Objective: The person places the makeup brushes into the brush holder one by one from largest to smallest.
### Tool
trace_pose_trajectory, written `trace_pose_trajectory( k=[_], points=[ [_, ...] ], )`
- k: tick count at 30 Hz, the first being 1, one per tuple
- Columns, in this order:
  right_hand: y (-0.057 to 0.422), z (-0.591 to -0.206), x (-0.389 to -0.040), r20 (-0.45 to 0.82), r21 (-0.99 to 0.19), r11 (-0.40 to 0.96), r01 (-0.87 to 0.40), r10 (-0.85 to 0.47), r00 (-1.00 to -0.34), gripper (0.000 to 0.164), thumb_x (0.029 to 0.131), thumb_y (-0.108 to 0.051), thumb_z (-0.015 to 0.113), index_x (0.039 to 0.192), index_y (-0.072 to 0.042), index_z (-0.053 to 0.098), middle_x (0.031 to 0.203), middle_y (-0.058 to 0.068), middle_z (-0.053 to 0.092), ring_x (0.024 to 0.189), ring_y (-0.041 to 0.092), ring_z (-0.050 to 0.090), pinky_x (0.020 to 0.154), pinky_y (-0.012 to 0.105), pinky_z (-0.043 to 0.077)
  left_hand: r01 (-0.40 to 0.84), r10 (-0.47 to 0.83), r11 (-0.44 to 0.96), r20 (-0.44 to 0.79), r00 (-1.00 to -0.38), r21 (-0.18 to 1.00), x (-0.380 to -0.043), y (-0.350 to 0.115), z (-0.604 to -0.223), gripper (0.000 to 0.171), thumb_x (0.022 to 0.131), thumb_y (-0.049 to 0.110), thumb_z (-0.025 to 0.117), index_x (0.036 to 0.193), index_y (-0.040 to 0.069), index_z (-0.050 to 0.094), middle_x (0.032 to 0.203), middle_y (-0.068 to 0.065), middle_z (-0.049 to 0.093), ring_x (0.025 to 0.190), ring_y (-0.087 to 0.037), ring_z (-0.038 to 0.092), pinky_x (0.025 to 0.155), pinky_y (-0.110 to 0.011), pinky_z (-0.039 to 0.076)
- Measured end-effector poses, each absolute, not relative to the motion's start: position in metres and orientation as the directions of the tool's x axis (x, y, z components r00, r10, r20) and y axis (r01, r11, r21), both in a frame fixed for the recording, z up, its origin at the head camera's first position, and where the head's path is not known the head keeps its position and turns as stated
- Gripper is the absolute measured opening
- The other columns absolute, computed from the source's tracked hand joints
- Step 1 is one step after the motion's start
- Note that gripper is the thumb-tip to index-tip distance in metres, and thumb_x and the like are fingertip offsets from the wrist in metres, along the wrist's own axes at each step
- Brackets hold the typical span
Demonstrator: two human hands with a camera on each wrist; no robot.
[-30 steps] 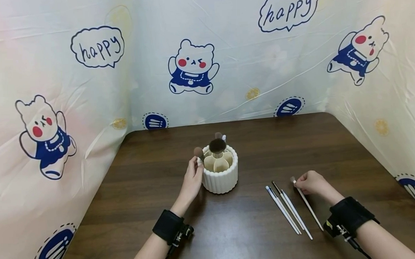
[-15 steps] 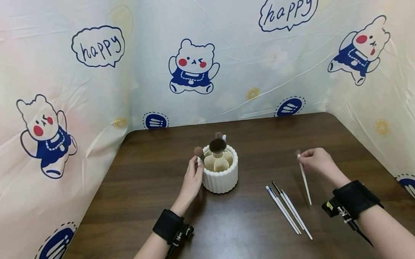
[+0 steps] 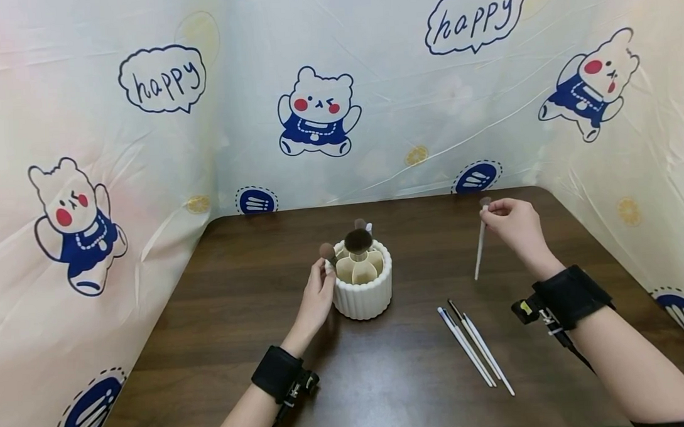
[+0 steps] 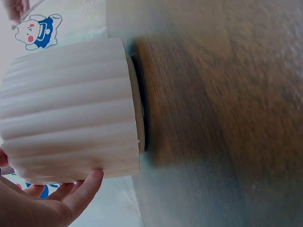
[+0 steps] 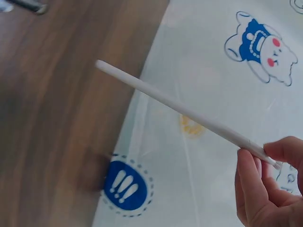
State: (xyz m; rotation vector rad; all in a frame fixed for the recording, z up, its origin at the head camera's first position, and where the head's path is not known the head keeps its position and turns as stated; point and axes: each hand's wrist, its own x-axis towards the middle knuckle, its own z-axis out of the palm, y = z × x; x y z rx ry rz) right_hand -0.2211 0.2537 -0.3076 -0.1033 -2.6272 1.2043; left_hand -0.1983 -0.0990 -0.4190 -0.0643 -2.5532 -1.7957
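Up in the air over the far right of the table, my right hand (image 3: 515, 227) pinches a makeup brush (image 3: 480, 243) between thumb and fingers near its bristle end. Its white handle slants downward; the right wrist view shows the handle (image 5: 175, 104) at full length. My left hand (image 3: 316, 295) holds the side of a white ribbed brush holder (image 3: 363, 301), thumb and fingers against its wall in the left wrist view (image 4: 80, 198). Fluffy brushes stand in the holder, among them a large dark one (image 3: 358, 241) and a brown one (image 3: 327, 252) at the left rim.
Several thin brushes (image 3: 477, 347) lie side by side on the brown wooden table (image 3: 238, 317), right of the holder. A printed cloth (image 3: 395, 111) with bears surrounds the table at the back and sides. Both wrists wear black camera straps (image 3: 571, 296).
My right hand has lifted the makeup brush off the table and carried it up and toward the far edge. The left hand and the holder have stayed in place.
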Motion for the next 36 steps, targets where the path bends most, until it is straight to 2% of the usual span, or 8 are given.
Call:
trace_pose_trajectory(
  k=[2,7,11,15,25,36],
  points=[
    [0.246,-0.303,-0.224,0.226,-0.76,0.648,-0.058,0.178,-0.958,0.032,0.092,-0.023,0.058,0.103,0.006,0.064,0.085,0.01,0.068,0.058,-0.011,0.051,0.055,0.01,0.046,0.048,0.024,0.339,0.043,-0.999,0.939,-0.198,-0.099,-0.419,0.055,0.1,0.024,0.036,0.149,0.002,0.023,0.148,-0.023,0.035,0.136,-0.037,0.037,0.111,-0.051,0.035],
    [0.223,-0.289,-0.229,0.275,-0.797,0.591,-0.124,0.173,-0.946,0.032,0.093,-0.021,0.057,0.106,0.008,0.063,0.099,0.023,0.066,0.061,-0.015,0.051,0.058,0.005,0.046,0.05,0.025,0.34,0.045,-0.999,0.939,-0.197,-0.099,-0.418,0.055,0.1,0.025,0.036,0.149,0.002,0.023,0.149,-0.023,0.034,0.137,-0.037,0.036,0.112,-0.051,0.034],
    [0.203,-0.281,-0.233,0.303,-0.818,0.551,-0.168,0.162,-0.939,0.031,0.094,-0.019,0.056,0.107,0.008,0.061,0.103,0.024,0.065,0.065,-0.014,0.05,0.06,0.003,0.045,0.05,0.023,0.339,0.045,-0.999,0.939,-0.197,-0.099,-0.418,0.055,0.1,0.025,0.036,0.149,0.002,0.023,0.148,-0.023,0.035,0.137,-0.037,0.037,0.112,-0.051,0.034],
    [0.183,-0.277,-0.238,0.308,-0.833,0.519,-0.192,0.147,-0.94,0.028,0.094,-0.015,0.055,0.108,0.008,0.06,0.104,0.022,0.065,0.072,-0.006,0.052,0.062,0.003,0.045,0.048,0.018,0.341,0.044,-0.999,0.939,-0.198,-0.098,-0.419,0.055,0.1,0.025,0.037,0.148,0.002,0.024,0.148,-0.023,0.036,0.137,-0.037,0.037,0.112,-0.051,0.034],
    [0.139,-0.283,-0.244,0.316,-0.843,0.482,-0.237,0.089,-0.945,0.024,0.093,-0.015,0.057,0.105,0.006,0.058,0.105,0.021,0.064,0.09,0.023,0.06,0.065,0.006,0.043,0.057,0.022,0.352,0.052,-0.998,0.934,-0.197,-0.099,-0.42,0.054,0.101,0.024,0.036,0.148,0.0,0.024,0.146,-0.025,0.037,0.135,-0.039,0.038,0.11,-0.052,0.035],
    [0.122,-0.294,-0.246,0.306,-0.843,0.482,-0.237,0.068,-0.95,0.021,0.093,-0.015,0.057,0.102,0.004,0.058,0.104,0.019,0.064,0.092,0.025,0.061,0.069,0.015,0.044,0.053,0.025,0.348,0.048,-0.999,0.936,-0.198,-0.099,-0.419,0.055,0.101,0.025,0.036,0.148,0.001,0.024,0.147,-0.023,0.037,0.136,-0.038,0.038,0.111,-0.052,0.035]
  ],
)
